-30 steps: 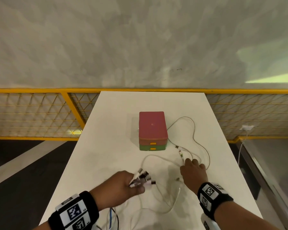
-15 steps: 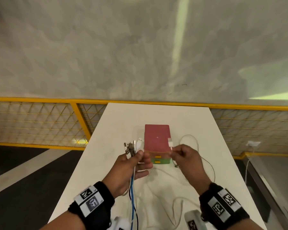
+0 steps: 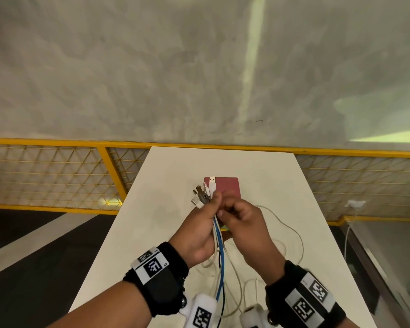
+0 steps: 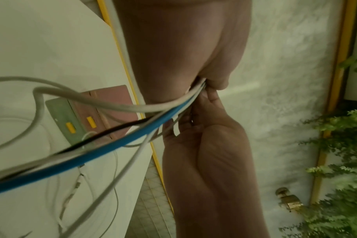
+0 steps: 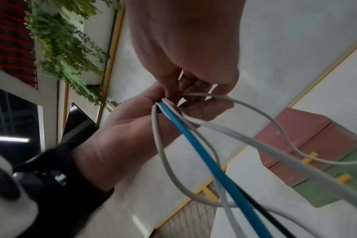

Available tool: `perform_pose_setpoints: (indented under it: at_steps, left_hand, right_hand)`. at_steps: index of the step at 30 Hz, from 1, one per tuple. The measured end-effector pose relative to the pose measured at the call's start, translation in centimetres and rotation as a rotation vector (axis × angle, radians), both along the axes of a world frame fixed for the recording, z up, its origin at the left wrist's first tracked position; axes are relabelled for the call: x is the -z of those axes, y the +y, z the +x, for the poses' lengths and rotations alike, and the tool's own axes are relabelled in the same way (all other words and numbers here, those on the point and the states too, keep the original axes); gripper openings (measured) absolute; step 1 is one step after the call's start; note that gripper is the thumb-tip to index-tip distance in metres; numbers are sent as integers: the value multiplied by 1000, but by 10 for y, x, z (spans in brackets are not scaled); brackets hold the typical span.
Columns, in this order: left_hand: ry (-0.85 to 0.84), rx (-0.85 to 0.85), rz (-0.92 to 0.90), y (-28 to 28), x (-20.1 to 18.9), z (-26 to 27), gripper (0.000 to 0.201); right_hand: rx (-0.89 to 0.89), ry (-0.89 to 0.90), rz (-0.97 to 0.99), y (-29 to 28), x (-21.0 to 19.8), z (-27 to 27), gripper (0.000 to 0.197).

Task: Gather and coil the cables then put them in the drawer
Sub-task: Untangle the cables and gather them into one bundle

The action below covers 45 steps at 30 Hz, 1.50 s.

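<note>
The left hand (image 3: 199, 229) is closed round a bundle of cables (image 3: 219, 242), held up above the middle of the table (image 3: 166, 185). Their plugs (image 3: 205, 192) fan out above its fingers. The right hand (image 3: 244, 223) meets it from the right, fingertips curled in and pinching at the top of the same bundle, apparently tucking in 1 more white lead.

So the gathering looks well on, judging by how many ends are already in the fist. A blue cable (image 5: 204, 153), a black one and several white ones hang from the grip. It is not finished: their tails trail in loose loops (image 3: 291, 235) over the near right part of the table.

No coiling has begun, as far as can be seen.

The drawer box (image 5: 308, 138) sits near the table's middle, behind the hands. Its 2 visible yellow-handled drawers (image 4: 79, 122) are both closed. Nothing is stowed yet. Coiling, opening a drawer and placing the bundle remain.
</note>
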<state>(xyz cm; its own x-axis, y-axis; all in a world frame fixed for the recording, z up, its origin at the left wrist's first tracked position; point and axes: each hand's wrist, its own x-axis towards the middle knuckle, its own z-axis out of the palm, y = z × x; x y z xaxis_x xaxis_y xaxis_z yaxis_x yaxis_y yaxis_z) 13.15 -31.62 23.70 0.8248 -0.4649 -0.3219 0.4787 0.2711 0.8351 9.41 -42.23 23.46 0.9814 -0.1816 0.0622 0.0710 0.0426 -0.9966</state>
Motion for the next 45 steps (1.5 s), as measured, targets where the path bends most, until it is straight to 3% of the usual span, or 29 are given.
perform_pose_setpoints:
  at_steps: [4, 6, 8, 9, 12, 15, 19, 23, 27, 28, 32, 35, 38, 41, 43, 45]
  left_hand:
    - [-44, 1, -7, 3, 0, 3, 47]
    - [-71, -75, -39, 6, -2, 10, 49]
    - [-62, -151, -133, 13, -7, 18, 43]
    - [-50, -181, -179, 16, -11, 22, 41]
    - [-39, -180, -208, 22, -18, 21, 39]
    - [-27, -116, -150, 20, -16, 8, 41]
    - [10, 135, 208, 34, 10, -19, 44]
    - [70, 458, 629, 86, 73, -45, 48]
    - [15, 478, 890, 126, 102, -55, 49]
    - [3, 425, 890, 124, 93, -55, 43]
    - [-158, 53, 468, 75, 33, -33, 33]
    - [-376, -44, 435, 26, 12, -12, 18]
    - [-487, 4, 494, -2, 15, -8, 8]
    - [-439, 21, 427, -8, 21, -14, 7]
    - [-397, 138, 420, 2, 21, -22, 26]
    - [-383, 380, 493, 20, 25, -30, 32]
  right_hand:
    - [-73, -37, 38, -3, -3, -2, 28]
    - [64, -25, 31, -9, 1, -4, 28]
    - [242, 112, 52, -24, 16, -4, 18]
    - [241, 240, 71, -30, 25, -5, 16]
    - [-27, 638, 233, -31, 50, -10, 46]
    - [-240, 717, 500, -11, 49, -6, 56]
    - [-27, 600, 822, -14, 32, 23, 35]
    - [232, 530, 934, -69, 13, 47, 34]
    - [347, 485, 938, -110, 8, 44, 29]
    - [343, 495, 910, -110, 11, 41, 27]
    - [155, 526, 790, -74, 25, 25, 22]
    - [-11, 508, 741, -36, 27, 11, 25]
    - [-124, 487, 802, -13, 19, 1, 44]
    - [-137, 502, 848, -18, 13, -1, 53]
    - [-94, 532, 873, -31, 12, 3, 50]
    - [7, 574, 876, -49, 16, 11, 38]
